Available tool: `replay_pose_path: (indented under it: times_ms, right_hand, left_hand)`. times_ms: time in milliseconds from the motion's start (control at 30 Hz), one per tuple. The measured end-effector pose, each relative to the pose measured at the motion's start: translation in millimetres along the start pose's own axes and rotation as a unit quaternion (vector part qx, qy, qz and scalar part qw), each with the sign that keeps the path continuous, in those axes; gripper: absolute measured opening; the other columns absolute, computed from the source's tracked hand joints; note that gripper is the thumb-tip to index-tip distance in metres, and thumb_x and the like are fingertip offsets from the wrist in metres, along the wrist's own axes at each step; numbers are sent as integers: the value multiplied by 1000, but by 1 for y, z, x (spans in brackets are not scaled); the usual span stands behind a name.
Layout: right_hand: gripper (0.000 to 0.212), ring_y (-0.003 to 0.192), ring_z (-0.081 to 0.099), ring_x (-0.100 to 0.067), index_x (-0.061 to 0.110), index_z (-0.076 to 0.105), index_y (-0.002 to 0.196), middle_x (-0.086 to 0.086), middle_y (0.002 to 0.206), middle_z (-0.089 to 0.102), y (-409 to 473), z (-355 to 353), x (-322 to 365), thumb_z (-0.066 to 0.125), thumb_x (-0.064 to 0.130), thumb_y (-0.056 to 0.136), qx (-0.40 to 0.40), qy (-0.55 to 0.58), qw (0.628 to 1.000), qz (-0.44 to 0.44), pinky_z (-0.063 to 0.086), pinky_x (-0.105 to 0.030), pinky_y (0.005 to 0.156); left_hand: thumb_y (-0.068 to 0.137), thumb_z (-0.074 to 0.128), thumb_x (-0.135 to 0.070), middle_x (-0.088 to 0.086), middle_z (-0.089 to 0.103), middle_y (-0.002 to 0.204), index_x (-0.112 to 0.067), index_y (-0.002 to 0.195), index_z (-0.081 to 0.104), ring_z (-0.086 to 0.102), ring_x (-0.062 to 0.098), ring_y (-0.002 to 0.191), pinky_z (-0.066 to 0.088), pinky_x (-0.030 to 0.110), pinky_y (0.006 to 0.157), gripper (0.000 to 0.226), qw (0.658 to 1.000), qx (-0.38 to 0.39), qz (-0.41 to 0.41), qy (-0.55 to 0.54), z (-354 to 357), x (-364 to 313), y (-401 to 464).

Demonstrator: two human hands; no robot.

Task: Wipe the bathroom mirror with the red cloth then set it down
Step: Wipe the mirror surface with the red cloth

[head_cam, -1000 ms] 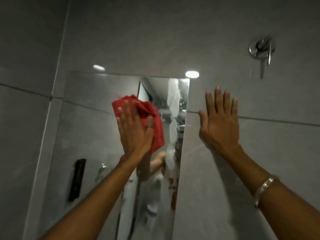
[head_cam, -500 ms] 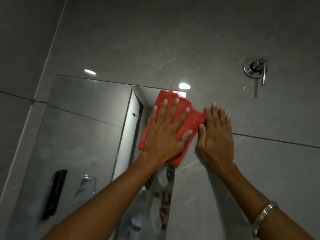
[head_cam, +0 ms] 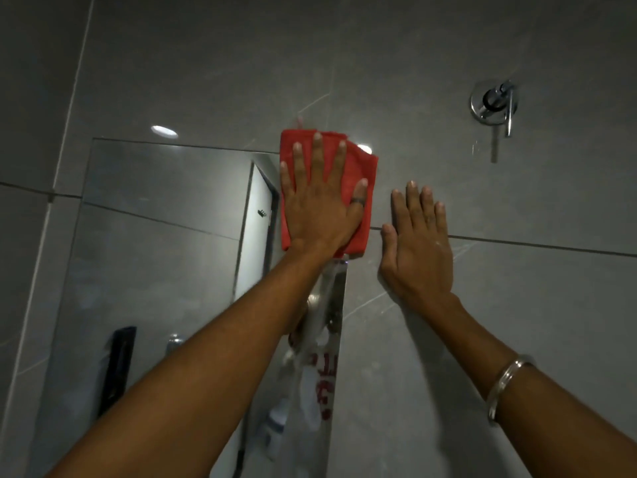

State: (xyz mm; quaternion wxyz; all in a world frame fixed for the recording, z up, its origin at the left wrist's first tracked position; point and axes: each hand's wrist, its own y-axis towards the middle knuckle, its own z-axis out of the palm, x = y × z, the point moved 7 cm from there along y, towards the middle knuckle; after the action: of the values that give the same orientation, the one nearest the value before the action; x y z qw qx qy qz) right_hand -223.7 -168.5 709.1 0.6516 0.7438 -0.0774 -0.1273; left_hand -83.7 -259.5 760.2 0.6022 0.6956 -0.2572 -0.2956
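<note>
Red cloth (head_cam: 358, 174), folded, roughly rectangular, long axis vertical, pressed flat over the mirror's (head_cam: 165, 236) top right corner by left hand (head_cam: 320, 208), fingers spread. Right hand (head_cam: 418, 243) flat, open, empty on wall tile (head_cam: 517, 305).

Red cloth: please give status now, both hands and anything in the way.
Left hand flat, open, pressing folded red cloth on top right corner of wall mirror. Right hand open, empty, flat on grey wall tile beside mirror. Nothing in the way.
</note>
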Motion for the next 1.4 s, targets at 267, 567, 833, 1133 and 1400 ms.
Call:
replay_pose_path:
  times_ms: [267,567,833,1133,1400]
  right_hand:
    - [66,162,-5,-30,18,3,166,-10,174,-2,-19,1,2,25,42,109,11,-31,999,16,2,-55,131]
    - [69,161,1,-30,11,11,165,-17,173,6,-128,15,23,26,45,106,24,-6,999,-36,2,-53,130]
    - [67,160,9,-35,14,11,165,-17,172,12,-180,26,26,34,38,107,35,-46,998,-26,2,-51,130]
    - [64,159,13,-36,14,14,164,-18,171,16,-184,29,26,29,40,108,45,-53,997,-22,3,-52,129]
    - [68,161,0,-29,14,12,165,-15,173,7,-148,3,23,33,38,104,81,43,994,-58,2,-50,131]
  left_hand:
    - [107,21,-61,13,3,176,-22,167,9,-1,37,162,-2,57,130,73,1000,-7,14,-19,2,-2,-43]
    - [108,25,-57,12,0,176,-25,167,2,-5,36,162,4,61,130,71,998,47,10,-34,24,4,-222]
    - [106,36,-53,9,8,176,-29,166,17,9,38,161,13,62,128,68,998,41,30,-30,41,20,-404]
    - [104,37,-56,-1,1,176,-35,165,18,7,35,161,5,56,131,67,992,119,20,-37,48,40,-517]
    - [108,26,-51,9,2,176,-29,167,8,1,37,162,2,59,130,65,993,118,7,-9,36,26,-351]
